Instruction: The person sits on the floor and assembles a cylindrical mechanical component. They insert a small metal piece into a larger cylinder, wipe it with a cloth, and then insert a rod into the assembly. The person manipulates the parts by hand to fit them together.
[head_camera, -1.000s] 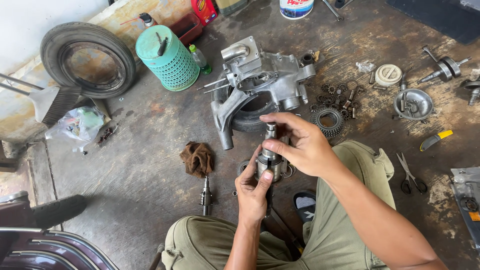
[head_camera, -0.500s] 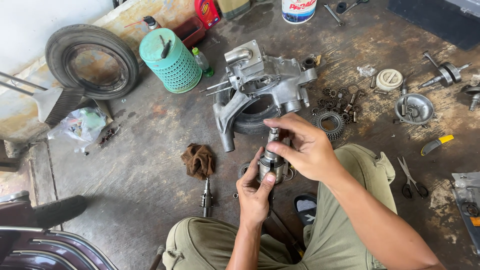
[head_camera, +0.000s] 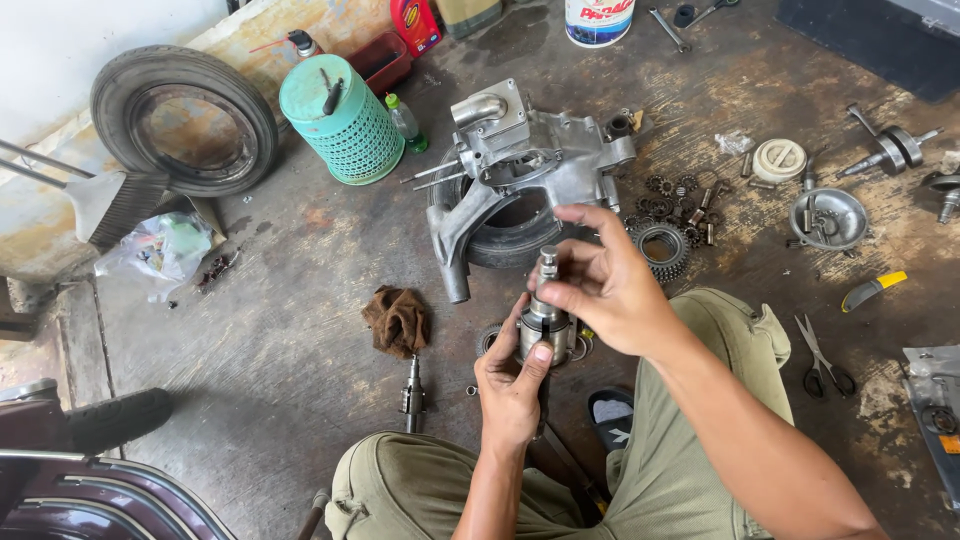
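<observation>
My left hand (head_camera: 512, 385) grips a short metal shaft with a stepped gear body (head_camera: 546, 322) and holds it upright over the floor between my knees. My right hand (head_camera: 600, 285) closes its fingers round the shaft's upper part, just below its top end. Just beyond the hands a grey engine casing (head_camera: 520, 165) lies on a small tyre. A loose toothed gear (head_camera: 662, 250) rests right of the casing, near several small parts. A second shaft (head_camera: 412, 392) lies on the floor left of my left hand, below a brown rag (head_camera: 398, 318).
A green mesh basket (head_camera: 343, 120) and a large tyre (head_camera: 185, 118) stand at the back left. At the right lie a metal bowl (head_camera: 828, 218), a crankshaft (head_camera: 885, 148), scissors (head_camera: 822, 355) and a yellow-handled tool (head_camera: 872, 290). A scooter body (head_camera: 80, 470) fills the bottom left corner.
Both hands have stayed on the shaft. My right hand's fingers have shifted slightly on its upper part. The view has drifted a little.
</observation>
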